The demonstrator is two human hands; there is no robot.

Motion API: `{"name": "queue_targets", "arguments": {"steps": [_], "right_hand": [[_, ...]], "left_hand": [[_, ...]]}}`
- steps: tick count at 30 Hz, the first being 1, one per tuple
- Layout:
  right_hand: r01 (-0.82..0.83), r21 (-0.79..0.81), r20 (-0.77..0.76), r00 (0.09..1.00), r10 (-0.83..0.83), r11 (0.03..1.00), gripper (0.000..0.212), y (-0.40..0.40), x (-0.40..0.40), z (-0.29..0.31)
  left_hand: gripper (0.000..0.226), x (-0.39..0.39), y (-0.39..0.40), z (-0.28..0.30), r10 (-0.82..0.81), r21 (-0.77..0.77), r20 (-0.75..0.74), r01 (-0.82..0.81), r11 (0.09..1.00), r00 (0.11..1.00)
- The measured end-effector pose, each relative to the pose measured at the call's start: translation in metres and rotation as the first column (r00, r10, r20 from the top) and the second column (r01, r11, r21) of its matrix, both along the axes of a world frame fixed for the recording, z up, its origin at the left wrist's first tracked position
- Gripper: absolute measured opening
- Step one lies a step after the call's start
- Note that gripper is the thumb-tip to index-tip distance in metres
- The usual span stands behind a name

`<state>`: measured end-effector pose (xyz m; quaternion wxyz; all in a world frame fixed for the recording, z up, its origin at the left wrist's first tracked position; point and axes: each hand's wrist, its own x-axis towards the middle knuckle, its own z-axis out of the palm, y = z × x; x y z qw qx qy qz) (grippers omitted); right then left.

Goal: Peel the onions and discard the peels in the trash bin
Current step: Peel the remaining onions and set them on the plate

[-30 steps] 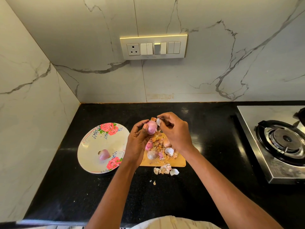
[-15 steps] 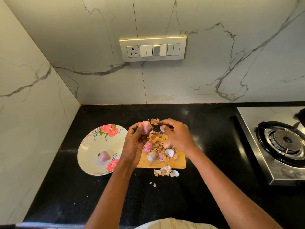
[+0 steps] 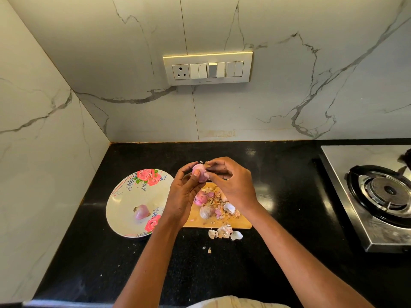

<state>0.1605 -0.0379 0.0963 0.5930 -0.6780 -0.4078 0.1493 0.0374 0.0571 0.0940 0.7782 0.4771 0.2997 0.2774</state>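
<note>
Two hands above board, left hand (image 3: 181, 196) gripping onion (image 3: 200, 172), right hand (image 3: 233, 185) fingers pinching its peel

Both forearms are bare from the elbows down to the left hand (image 3: 182, 194) and right hand (image 3: 233, 185), with no sleeves, watch, rings or bracelets visible. Nearest the camera, below the black counter (image 3: 278, 196), shows a strip of pale cream clothing. Its fabric looks softly ribbed or faintly striped.

Soft, even indoor light; pale glare patches on glossy black worktop (image 3: 278, 165); wide-angle bending at edges; focus sharp centrally.
</note>
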Motion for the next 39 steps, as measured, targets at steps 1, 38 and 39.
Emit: {"name": "queue_targets", "arguments": {"steps": [1, 38, 39], "right_hand": [[0.000, 0.010, -0.001, 1.000, 0.000, 1.000, 0.028, 0.001, -0.001, 0.001], [-0.115, -0.083, 0.041, 0.992, 0.119, 0.990, 0.030, -0.004, 0.015, 0.001], [-0.087, -0.057, 0.071, 0.993, 0.091, 0.995, 0.029, -0.005, 0.015, -0.002]], "left_hand": [[0.043, -0.001, 0.001, 0.002, 0.005, -0.006, 0.007, -0.005, 1.000, 1.000], [0.051, -0.005, 0.003, -0.002, -0.028, 0.054, 0.002, 0.027, 0.998, 1.000], [0.051, -0.004, 0.002, -0.003, -0.029, 0.056, 0.002, 0.028, 0.998, 1.000]]}}
